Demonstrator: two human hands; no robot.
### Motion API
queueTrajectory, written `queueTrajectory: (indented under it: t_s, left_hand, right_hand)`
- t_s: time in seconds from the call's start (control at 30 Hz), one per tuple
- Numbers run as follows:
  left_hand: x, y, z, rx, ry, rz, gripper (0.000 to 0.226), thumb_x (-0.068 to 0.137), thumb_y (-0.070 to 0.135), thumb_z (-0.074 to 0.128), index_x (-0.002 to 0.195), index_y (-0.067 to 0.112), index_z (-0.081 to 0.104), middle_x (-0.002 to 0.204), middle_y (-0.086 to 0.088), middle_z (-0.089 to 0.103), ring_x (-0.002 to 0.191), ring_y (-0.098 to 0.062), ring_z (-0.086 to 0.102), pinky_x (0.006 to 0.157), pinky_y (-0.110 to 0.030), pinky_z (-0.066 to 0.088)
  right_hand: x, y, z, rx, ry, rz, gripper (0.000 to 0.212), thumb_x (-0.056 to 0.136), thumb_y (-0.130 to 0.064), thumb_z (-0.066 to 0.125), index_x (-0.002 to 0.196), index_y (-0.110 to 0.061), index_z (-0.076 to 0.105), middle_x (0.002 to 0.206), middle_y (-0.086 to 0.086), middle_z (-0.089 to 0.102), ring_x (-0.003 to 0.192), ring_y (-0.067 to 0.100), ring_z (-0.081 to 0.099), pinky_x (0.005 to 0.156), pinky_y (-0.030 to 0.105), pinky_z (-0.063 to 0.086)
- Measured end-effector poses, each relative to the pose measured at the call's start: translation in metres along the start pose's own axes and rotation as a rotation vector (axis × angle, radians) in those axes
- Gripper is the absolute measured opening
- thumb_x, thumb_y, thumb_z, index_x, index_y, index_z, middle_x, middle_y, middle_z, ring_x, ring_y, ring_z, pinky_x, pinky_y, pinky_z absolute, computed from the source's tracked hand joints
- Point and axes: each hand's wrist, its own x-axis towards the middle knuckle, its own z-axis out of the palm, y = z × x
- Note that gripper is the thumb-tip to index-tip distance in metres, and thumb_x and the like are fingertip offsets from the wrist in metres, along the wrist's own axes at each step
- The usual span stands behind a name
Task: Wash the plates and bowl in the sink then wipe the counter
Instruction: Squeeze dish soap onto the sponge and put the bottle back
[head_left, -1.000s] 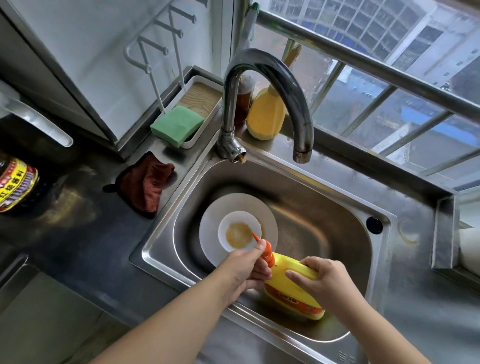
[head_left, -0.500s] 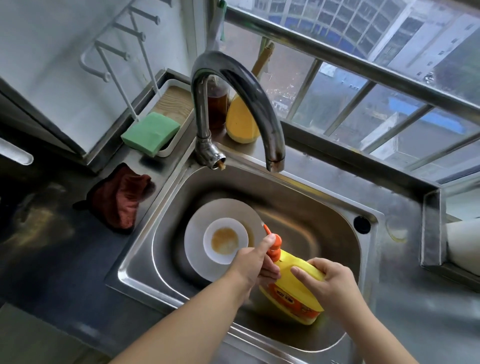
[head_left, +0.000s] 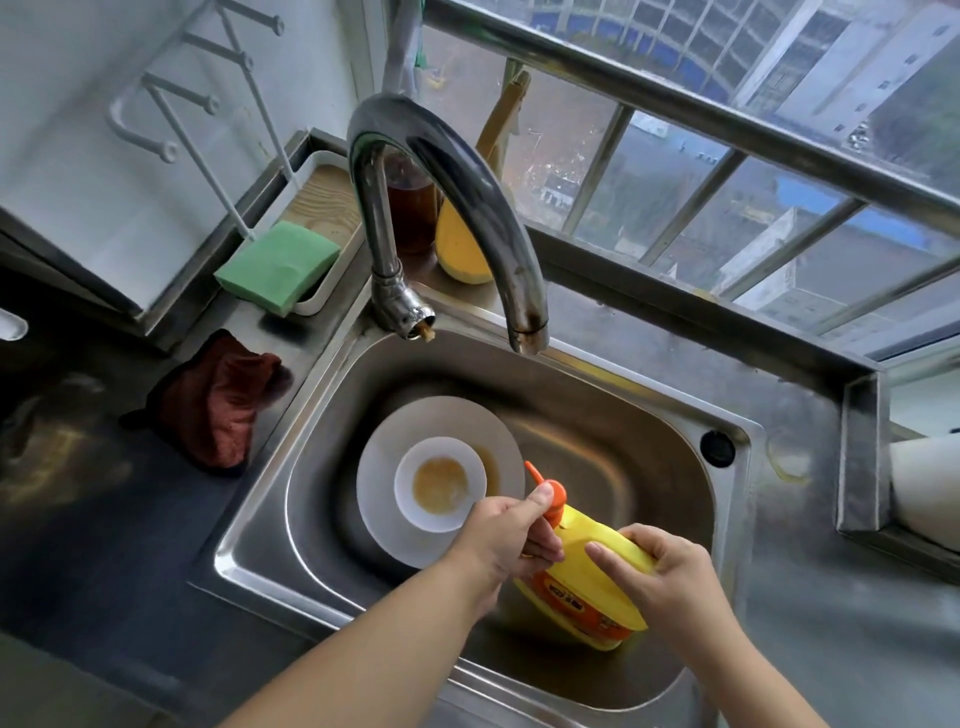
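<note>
A white plate (head_left: 384, 467) lies in the steel sink (head_left: 613, 441). On it sits a small white bowl (head_left: 441, 457) with brown residue inside. Over the sink's near side I hold a yellow detergent bottle (head_left: 587, 577), tilted toward the dishes, its orange pump (head_left: 548, 493) pointing at the bowl. My left hand (head_left: 506, 532) grips the pump neck, thumb on top of the pump head. My right hand (head_left: 670, 577) grips the bottle's body from the right.
The curved tap (head_left: 447, 208) arches over the sink, no water running. A green sponge (head_left: 278, 267) rests in a white tray at the back left. A dark red cloth (head_left: 223, 405) lies on the counter left of the sink. Bottles (head_left: 462, 244) stand behind the tap.
The bottle has tipped more upright and its pump has risen; my left thumb now sits on the pump head. The view has shifted leftward.
</note>
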Motion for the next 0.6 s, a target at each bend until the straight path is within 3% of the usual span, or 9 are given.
queueTrajectory:
  t_s: [0.23,0.33,0.47,0.6]
  left_hand:
    - [-0.008,0.006,-0.003,0.017,-0.068,-0.074,0.052,0.088,0.052,0.057,0.065,0.006,0.066,0.076,-0.012,0.071,0.085,-0.025,0.07,0.089,-0.041,0.056]
    - [-0.012,0.013,-0.008,0.175,-0.115,-0.078,0.052,0.09,0.057,0.051,0.07,0.011,0.064,0.078,-0.007,0.07,0.083,-0.022,0.068,0.086,-0.036,0.055]
    - [-0.019,0.028,-0.021,0.35,-0.088,0.042,0.036,0.096,0.045,0.049,0.082,0.012,0.056,0.074,-0.002,0.063,0.06,-0.013,0.056,0.059,-0.023,0.047]
    - [-0.016,0.05,-0.049,0.643,0.033,0.183,0.024,0.094,0.031,0.056,0.076,0.016,0.055,0.076,-0.004,0.065,0.062,-0.015,0.056,0.062,-0.029,0.05]
  right_hand:
    - [-0.005,0.001,0.0,-0.016,0.006,0.015,0.037,0.068,-0.051,0.069,0.09,-0.022,0.071,0.079,-0.008,0.069,0.076,0.009,0.065,0.059,0.018,0.052]
    - [-0.008,0.001,0.0,-0.054,0.006,0.04,0.031,0.073,-0.043,0.075,0.095,-0.023,0.069,0.084,-0.011,0.067,0.078,0.006,0.062,0.056,0.011,0.045]
    - [-0.008,-0.011,-0.014,-0.03,-0.032,0.033,0.023,0.073,-0.035,0.078,0.091,-0.027,0.068,0.086,-0.009,0.067,0.082,0.009,0.062,0.064,0.016,0.051]
    - [-0.008,-0.05,-0.059,0.073,0.063,-0.072,0.02,0.072,-0.027,0.078,0.089,-0.027,0.067,0.087,-0.004,0.067,0.082,0.012,0.063,0.062,0.019,0.05]
